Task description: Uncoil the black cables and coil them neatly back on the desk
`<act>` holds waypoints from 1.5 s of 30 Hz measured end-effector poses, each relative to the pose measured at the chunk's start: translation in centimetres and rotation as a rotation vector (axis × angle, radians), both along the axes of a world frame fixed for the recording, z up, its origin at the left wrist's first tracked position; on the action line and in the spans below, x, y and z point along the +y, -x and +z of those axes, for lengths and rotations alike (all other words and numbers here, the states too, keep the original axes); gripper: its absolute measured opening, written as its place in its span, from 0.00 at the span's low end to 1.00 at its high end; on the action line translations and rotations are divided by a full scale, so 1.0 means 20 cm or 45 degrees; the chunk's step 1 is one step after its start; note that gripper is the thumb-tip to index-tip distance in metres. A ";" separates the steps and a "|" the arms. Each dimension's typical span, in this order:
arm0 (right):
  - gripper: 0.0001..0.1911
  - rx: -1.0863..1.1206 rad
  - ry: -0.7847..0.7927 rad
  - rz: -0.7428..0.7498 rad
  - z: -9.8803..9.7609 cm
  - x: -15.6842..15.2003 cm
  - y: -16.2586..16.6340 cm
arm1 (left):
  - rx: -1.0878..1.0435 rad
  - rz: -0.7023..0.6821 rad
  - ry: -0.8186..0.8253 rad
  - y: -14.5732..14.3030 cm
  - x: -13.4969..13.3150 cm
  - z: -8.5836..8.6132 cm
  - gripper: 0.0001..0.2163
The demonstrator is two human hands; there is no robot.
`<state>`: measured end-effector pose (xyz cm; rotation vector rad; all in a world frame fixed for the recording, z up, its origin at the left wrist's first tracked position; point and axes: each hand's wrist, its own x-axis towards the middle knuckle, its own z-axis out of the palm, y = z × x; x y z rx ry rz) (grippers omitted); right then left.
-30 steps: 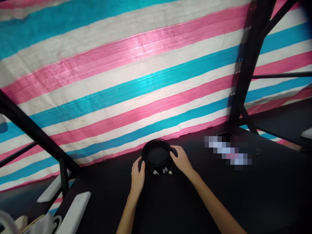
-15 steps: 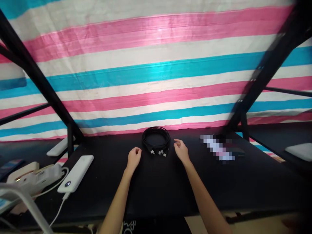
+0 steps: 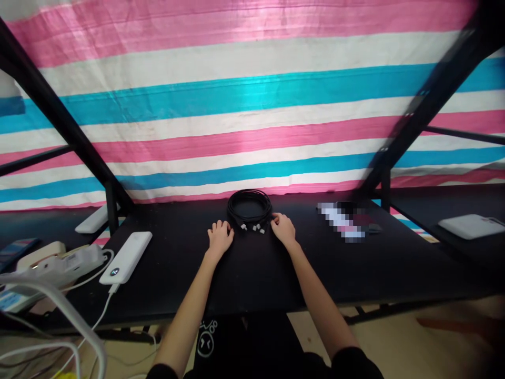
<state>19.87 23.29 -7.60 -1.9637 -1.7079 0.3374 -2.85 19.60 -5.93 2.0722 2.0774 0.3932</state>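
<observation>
Head view, and there's the coil of black cable [image 3: 250, 206], lying flat on the black surface [image 3: 252, 273] just beyond both hands, its pale connector ends [image 3: 252, 227] fanned out on the near side, right in the gap between them. The left hand [image 3: 220, 237] sits palm down just left of those connectors, fingers loosely curled, holding nothing and not quite touching the coil. The right hand [image 3: 283, 228] is over on the other side, fingers bent, fingertips right at the coil's near right edge by the plugs; whether it actually pinches a strand I cannot tell.

Moving outward: behind the coil hangs a tarp [image 3: 244, 105] striped pink, white and turquoise, closing off the far edge. Well to the right of the right hand lies a small blurred-out object [image 3: 341, 222] with a dark item beside it, near the foot of a black frame post [image 3: 384, 187]. Well to the left of the left hand, a white power bank [image 3: 126, 257] with a round indicator and a white lead [image 3: 103, 310] running off its near end; a second white slab [image 3: 92, 221] lies beyond another frame post [image 3: 111, 208]. Further left, a white power strip [image 3: 59, 263]. Nothing lies between either hand and the coil.

Writing: none readable; only a small face graphic [image 3: 207, 342] on the person's dark clothing below the surface edge.
</observation>
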 end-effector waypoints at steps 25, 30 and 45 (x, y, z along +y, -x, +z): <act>0.14 -0.160 0.007 0.106 0.01 0.00 0.00 | 0.060 -0.086 -0.025 0.02 0.00 0.00 0.09; 0.13 -0.158 -0.007 0.111 0.00 0.00 -0.01 | 0.059 -0.088 -0.042 0.02 0.00 0.00 0.09; 0.14 -0.159 -0.022 0.123 -0.02 0.01 -0.01 | 0.034 -0.082 -0.023 0.02 0.00 -0.01 0.08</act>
